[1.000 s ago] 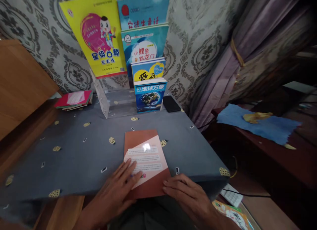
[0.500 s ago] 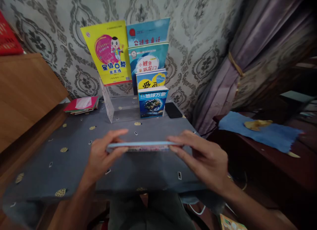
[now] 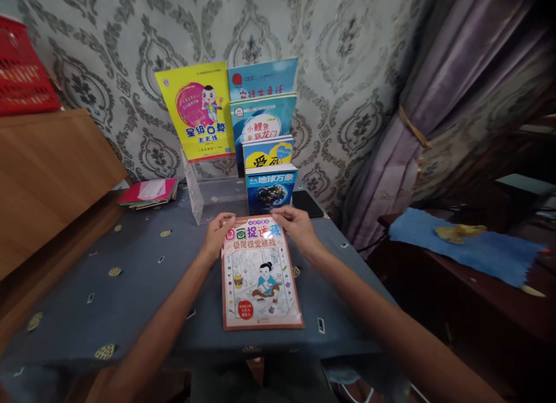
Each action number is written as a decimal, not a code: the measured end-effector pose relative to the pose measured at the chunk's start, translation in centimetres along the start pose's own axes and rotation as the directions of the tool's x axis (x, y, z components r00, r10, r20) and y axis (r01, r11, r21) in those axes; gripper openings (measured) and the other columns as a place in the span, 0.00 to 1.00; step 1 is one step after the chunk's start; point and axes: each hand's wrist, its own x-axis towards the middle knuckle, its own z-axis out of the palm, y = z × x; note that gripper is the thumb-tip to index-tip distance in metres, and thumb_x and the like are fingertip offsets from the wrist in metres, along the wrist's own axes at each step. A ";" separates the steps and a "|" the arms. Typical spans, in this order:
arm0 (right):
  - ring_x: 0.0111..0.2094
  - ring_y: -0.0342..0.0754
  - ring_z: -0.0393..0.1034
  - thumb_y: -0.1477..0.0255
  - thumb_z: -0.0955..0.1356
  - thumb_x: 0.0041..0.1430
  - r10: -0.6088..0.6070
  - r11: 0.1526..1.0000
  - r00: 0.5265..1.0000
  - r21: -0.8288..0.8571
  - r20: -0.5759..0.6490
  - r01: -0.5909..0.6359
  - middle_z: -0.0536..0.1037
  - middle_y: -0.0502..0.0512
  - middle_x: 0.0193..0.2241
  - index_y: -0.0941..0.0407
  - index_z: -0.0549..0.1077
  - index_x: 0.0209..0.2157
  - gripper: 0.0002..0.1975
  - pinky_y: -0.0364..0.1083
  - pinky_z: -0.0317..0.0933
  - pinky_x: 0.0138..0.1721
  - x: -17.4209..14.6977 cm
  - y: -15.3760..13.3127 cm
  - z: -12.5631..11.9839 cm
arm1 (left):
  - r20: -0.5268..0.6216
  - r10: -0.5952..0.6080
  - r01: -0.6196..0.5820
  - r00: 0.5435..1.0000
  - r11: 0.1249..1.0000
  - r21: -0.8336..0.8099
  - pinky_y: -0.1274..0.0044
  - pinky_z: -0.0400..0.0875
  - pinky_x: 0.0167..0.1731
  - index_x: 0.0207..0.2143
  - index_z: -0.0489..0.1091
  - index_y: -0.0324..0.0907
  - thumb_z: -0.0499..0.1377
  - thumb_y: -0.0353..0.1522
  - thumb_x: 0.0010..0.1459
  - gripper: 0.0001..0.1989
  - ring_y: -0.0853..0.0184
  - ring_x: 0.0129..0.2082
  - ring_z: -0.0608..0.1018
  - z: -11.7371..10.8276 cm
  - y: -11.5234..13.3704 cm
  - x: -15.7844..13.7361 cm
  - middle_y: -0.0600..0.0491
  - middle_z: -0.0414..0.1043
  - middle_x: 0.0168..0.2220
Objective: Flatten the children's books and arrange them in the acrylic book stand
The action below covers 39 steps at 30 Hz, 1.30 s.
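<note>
A picture book (image 3: 261, 281) with an orange-brown border and a drawn seated figure faces up above the table, its top edge away from me. My left hand (image 3: 217, 234) pinches its upper left corner, and my right hand (image 3: 295, 224) grips the upper right corner. Just beyond it, a clear stepped book stand (image 3: 194, 191) holds a yellow workbook (image 3: 197, 110), a blue fairy-tale book (image 3: 263, 79), a teal book (image 3: 264, 119), a yellow-and-blue book (image 3: 268, 153) and a blue earth book (image 3: 270, 193). I cannot tell whether the held book's lower edge touches the cloth.
The table has a dark grey patterned cloth (image 3: 143, 275). A pile of booklets (image 3: 148, 193) lies at the back left, a black phone (image 3: 308, 204) beside the stand. A red basket (image 3: 26, 70) sits on a wooden cabinet (image 3: 52, 177). At right, a blue cloth (image 3: 460, 246) covers part of a dark surface.
The book was held edge-on nearer me; now its cover faces up and its top edge is farther forward by the stand. Both hands have moved forward and closer together.
</note>
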 end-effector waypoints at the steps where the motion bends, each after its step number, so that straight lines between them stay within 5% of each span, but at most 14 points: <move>1: 0.24 0.46 0.69 0.58 0.71 0.48 0.029 0.999 1.000 -0.033 -0.004 -0.030 0.79 0.54 0.26 0.57 0.77 0.32 0.16 0.43 0.60 0.24 0.0 1.4 0.1 | -0.008 -0.012 0.012 1.000 1.000 0.014 0.75 0.73 0.26 0.39 0.70 0.41 0.68 0.52 0.44 0.28 0.66 0.22 0.77 -0.1 -1.2 0.4 0.57 0.74 0.24; 5: 0.24 0.46 0.69 0.61 0.70 0.46 0.056 0.994 0.998 -0.093 -0.007 -0.056 0.78 0.54 0.23 0.57 0.76 0.27 0.13 0.43 0.60 0.24 0.3 5.5 0.6 | -0.026 -0.012 0.015 1.000 0.991 0.132 0.77 0.70 0.23 0.36 0.70 0.41 0.66 0.51 0.47 0.25 0.68 0.21 0.75 -0.8 -4.6 1.2 0.57 0.71 0.23; 9: 0.24 0.47 0.70 0.67 0.69 0.47 0.050 0.983 0.999 -0.176 0.014 -0.047 0.78 0.53 0.21 0.57 0.76 0.26 0.08 0.44 0.62 0.26 1.3 7.2 0.9 | -0.030 0.078 -0.063 0.997 0.938 0.341 0.77 0.69 0.26 0.37 0.70 0.40 0.62 0.41 0.55 0.13 0.68 0.22 0.73 -1.9 -5.5 1.3 0.59 0.68 0.21; 12: 0.25 0.48 0.72 0.70 0.69 0.48 0.034 0.968 0.999 -0.252 0.042 -0.023 0.79 0.53 0.23 0.57 0.77 0.26 0.06 0.44 0.63 0.28 2.0 7.4 0.9 | -0.012 0.198 -0.166 0.980 0.849 0.502 0.72 0.73 0.40 0.39 0.71 0.42 0.59 0.32 0.56 0.07 0.64 0.34 0.77 -2.8 -5.2 0.9 0.54 0.74 0.31; 15: 0.27 0.49 0.73 0.71 0.68 0.50 0.015 0.943 0.997 -0.332 0.076 0.011 0.80 0.54 0.24 0.57 0.78 0.28 0.06 0.45 0.64 0.30 2.3 7.4 1.0 | 0.023 0.290 -0.240 0.957 0.743 0.625 0.66 0.69 0.54 0.42 0.72 0.43 0.55 0.26 0.58 0.11 0.60 0.49 0.75 -3.5 -4.9 0.1 0.49 0.76 0.44; 22: 0.31 0.52 0.75 0.73 0.67 0.57 -0.032 0.848 0.990 -0.521 0.134 0.098 0.82 0.57 0.29 0.57 0.79 0.33 0.08 0.48 0.67 0.35 2.0 7.1 0.8 | 0.138 0.319 -0.301 0.938 0.548 0.780 0.65 0.71 0.52 0.48 0.72 0.43 0.50 0.26 0.63 0.16 0.59 0.47 0.78 -3.9 -5.0 -0.9 0.47 0.78 0.44; 26: 0.47 0.59 0.73 0.73 0.66 0.61 -0.113 0.760 0.980 -0.621 0.165 0.192 0.81 0.65 0.43 0.59 0.79 0.39 0.10 0.57 0.65 0.50 0.8 5.5 1.3 | 0.176 0.308 -0.312 0.935 0.476 0.822 0.67 0.72 0.50 0.48 0.72 0.43 0.51 0.26 0.65 0.14 0.58 0.47 0.78 -3.8 -4.8 -1.1 0.46 0.78 0.45; 28: 0.53 0.60 0.70 0.73 0.65 0.64 -0.178 0.664 0.938 -0.667 0.297 0.337 0.79 0.66 0.49 0.59 0.79 0.43 0.12 0.60 0.63 0.55 -0.3 4.5 2.4 | 0.186 0.303 -0.312 0.935 0.452 0.836 0.67 0.72 0.49 0.48 0.72 0.43 0.50 0.27 0.65 0.14 0.58 0.46 0.79 -3.8 -4.7 -1.1 0.46 0.78 0.44; 31: 0.58 0.56 0.69 0.72 0.63 0.68 -0.210 0.519 0.759 -0.588 0.617 0.621 0.77 0.64 0.55 0.58 0.75 0.52 0.16 0.57 0.62 0.59 -2.0 3.6 5.0 | 0.196 0.292 -0.310 0.936 0.425 0.850 0.67 0.73 0.48 0.49 0.71 0.42 0.49 0.27 0.67 0.14 0.57 0.45 0.79 -3.9 -4.7 -1.1 0.45 0.78 0.43; 33: 0.63 0.55 0.64 0.70 0.63 0.69 -0.182 0.473 0.673 -0.536 0.717 0.699 0.73 0.66 0.59 0.60 0.72 0.57 0.18 0.57 0.57 0.64 -2.9 3.5 6.6 | 0.199 0.285 -0.307 0.938 0.413 0.857 0.67 0.73 0.48 0.49 0.71 0.41 0.48 0.27 0.67 0.14 0.57 0.45 0.80 -3.9 -4.7 -1.0 0.44 0.79 0.43; 39: 0.68 0.58 0.55 0.65 0.64 0.70 -0.037 0.465 0.642 -0.555 0.766 0.690 0.63 0.72 0.66 0.67 0.64 0.63 0.27 0.60 0.48 0.68 -3.3 4.0 7.8 | 0.216 0.269 -0.311 0.938 0.388 0.867 0.68 0.72 0.48 0.51 0.70 0.40 0.48 0.27 0.67 0.14 0.58 0.45 0.80 -4.0 -4.6 -0.8 0.44 0.79 0.44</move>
